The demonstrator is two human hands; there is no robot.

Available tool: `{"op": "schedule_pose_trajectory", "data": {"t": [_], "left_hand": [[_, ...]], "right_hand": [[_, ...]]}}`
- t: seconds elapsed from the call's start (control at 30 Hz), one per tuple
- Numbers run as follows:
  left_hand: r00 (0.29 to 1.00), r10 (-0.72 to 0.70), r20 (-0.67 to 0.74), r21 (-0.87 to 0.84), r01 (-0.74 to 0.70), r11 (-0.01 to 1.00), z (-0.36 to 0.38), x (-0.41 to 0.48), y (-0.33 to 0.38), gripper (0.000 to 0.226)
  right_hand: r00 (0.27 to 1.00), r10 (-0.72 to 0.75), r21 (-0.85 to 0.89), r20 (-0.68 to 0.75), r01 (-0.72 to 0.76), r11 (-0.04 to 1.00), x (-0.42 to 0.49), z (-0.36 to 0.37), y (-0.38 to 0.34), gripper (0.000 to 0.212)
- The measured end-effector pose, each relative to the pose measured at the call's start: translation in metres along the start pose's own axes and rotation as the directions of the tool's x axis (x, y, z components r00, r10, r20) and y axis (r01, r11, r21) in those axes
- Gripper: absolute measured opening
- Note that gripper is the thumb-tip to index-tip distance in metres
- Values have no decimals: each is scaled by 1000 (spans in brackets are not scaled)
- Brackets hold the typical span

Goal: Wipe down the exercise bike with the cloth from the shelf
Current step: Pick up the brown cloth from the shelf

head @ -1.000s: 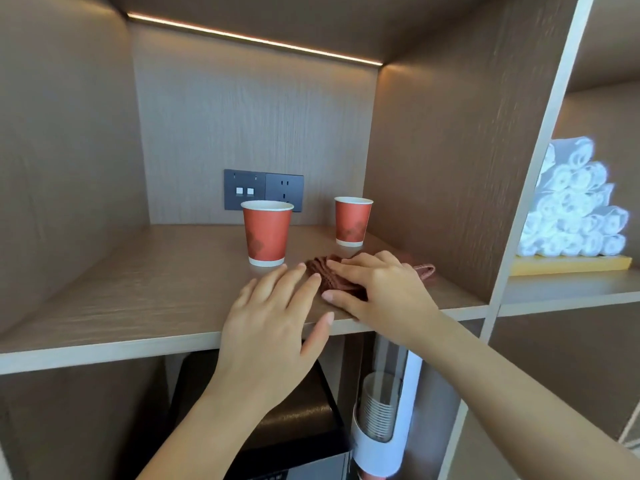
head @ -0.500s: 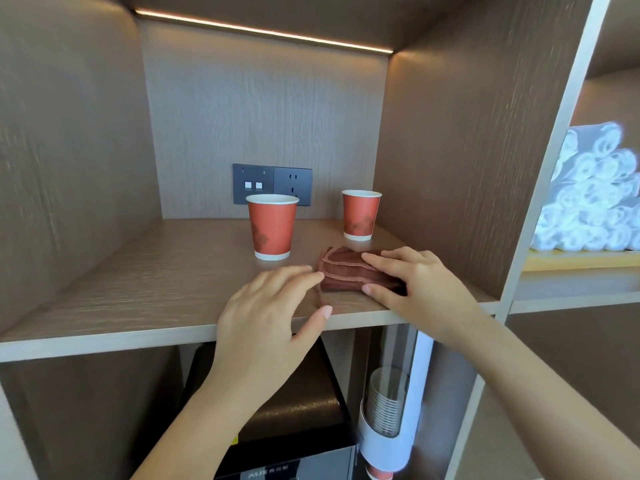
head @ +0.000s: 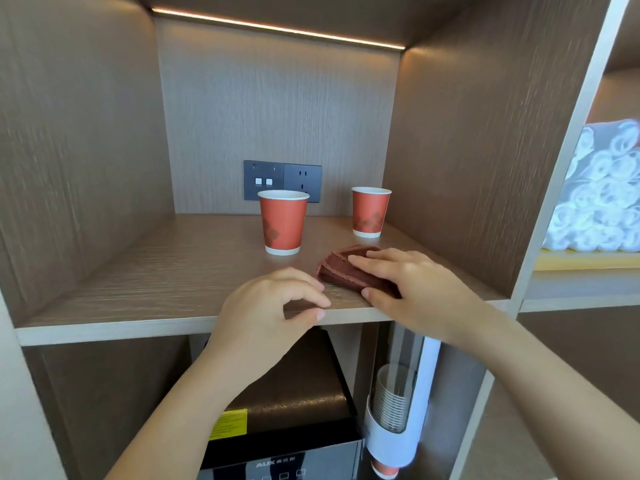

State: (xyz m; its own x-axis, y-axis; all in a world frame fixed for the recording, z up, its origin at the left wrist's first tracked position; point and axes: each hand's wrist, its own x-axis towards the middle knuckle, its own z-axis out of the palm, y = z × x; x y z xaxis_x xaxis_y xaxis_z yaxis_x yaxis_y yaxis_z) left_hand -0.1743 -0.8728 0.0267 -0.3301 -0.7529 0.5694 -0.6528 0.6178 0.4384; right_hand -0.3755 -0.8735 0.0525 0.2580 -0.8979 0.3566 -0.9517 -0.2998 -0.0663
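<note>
Left hand (head: 268, 311) has curled; right hand (head: 417, 289) grips cloth (head: 341, 270).

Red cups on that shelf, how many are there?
2. One red cup stands midway along the shelf, before the wall socket; the other stands to its right, further back, behind the brown cloth. The dispenser below holds a stack of more.

right hand (head: 415, 287) covers much of the cloth (head: 341, 268).
</note>
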Motion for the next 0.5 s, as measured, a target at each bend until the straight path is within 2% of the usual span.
{"op": "schedule_pose_trajectory", "data": {"t": [0.07,0.13,0.2,0.27,0.37,0.5], "left_hand": [[1000,-3,23,-18,3,1000,-1,1,-1,14],[1000,2,30,-39,-1,999,-1,1,-2,15],[1000,6,27,-51,-4,999,-2,2,-4,15],[1000,14,24,-44,-13,999,-1,2,-5,15],[1000,27,16,-34,-26,999,0,2,-6,15],[999,33,2,-25,-33,999,1,1,-6,15]], "right_hand": [[999,31,-71,20,-29,997,-3,3,-6,52],[992,53,1,118,-54,999,2,-7,-5,54],[987,28,79,158,-41,996,13,-21,1,56],[983,-6,77,185,-8,997,26,-27,5,58],[944,-34,139,328,-12,990,35,-18,7,63],[941,-85,243,328,3,970,35,-11,13,59]]}}
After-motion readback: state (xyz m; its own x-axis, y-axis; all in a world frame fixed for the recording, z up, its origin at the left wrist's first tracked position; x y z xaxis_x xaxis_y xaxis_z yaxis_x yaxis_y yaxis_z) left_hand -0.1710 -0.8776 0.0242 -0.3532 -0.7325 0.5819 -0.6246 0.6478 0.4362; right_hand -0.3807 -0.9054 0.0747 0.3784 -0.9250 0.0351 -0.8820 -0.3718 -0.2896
